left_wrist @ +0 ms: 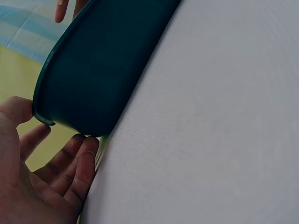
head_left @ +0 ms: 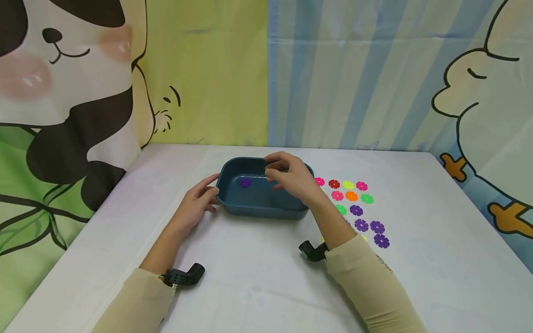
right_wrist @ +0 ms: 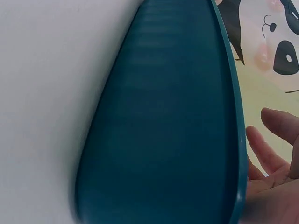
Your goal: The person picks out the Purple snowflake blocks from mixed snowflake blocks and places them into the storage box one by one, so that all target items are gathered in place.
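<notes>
A dark blue rectangular plastic basin [head_left: 266,212] stands on the white table. Inside it, towards the left, one purple flower-shaped disc [head_left: 245,183] shows, slightly blurred. My left hand [head_left: 195,203] touches the basin's left end from outside; in the left wrist view its fingertips rest against the rim and lower wall. Over the basin's right part hovers my right hand [head_left: 293,178], fingers loosely bent and thumb apart. The right wrist view shows that hand [right_wrist: 275,163] beyond the rim with nothing visible between thumb and fingers, though part of it is hidden.
Right of the basin several flower-shaped discs lie in loose rows: purple [head_left: 377,227], green [head_left: 367,199], orange [head_left: 351,196], red [head_left: 334,184], yellow and pink. My right forearm covers some of them. Printed cloth curtains [head_left: 225,92] hang behind the table.
</notes>
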Motion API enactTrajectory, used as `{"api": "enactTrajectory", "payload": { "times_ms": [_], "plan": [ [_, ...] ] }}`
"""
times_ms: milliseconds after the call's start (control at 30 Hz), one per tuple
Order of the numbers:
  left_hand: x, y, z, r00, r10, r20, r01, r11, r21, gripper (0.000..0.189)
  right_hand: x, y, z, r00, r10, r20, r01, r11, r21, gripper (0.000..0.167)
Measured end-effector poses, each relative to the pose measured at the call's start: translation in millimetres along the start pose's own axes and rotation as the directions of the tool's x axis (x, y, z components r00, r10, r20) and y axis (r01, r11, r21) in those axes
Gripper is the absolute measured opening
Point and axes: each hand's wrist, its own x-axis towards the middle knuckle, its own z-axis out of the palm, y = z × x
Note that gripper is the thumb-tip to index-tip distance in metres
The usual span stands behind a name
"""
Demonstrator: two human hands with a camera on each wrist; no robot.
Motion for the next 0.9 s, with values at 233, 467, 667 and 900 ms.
{"api": "enactTrajectory", "payload": {
  "times_ms": [233,467,667,900],
  "plan": [
    [0.2,1.4,1.4,1.0,-0.001,0.006,0.001,1.0,-0.006,0.052,-8.6,0,-9,1.0,0.0,-0.023,0.0,1.0,-0.017,0.037],
    [-1.6,-1.3,-1.1,1.0,-0.004,-0.006,0.004,1.0,-0.012,0.051,-17.5,1,-11,1.0,-0.013,-0.024,0.013,1.0,0.004,0.036],
    [-1.1,-2.2,-0.2,1.0,0.005,0.006,-0.005,1.0,-0.017,0.051,-24.3,2,-17,0.999,-0.029,-0.031,0.029,1.0,-0.004,0.037],
    [0.4,1.0,0.0,1.0,0.008,0.001,-0.008,1.0,-0.011,0.051,-30.3,5,-29,0.999,-0.024,-0.031,0.023,0.999,-0.024,0.038]
  ]
}}
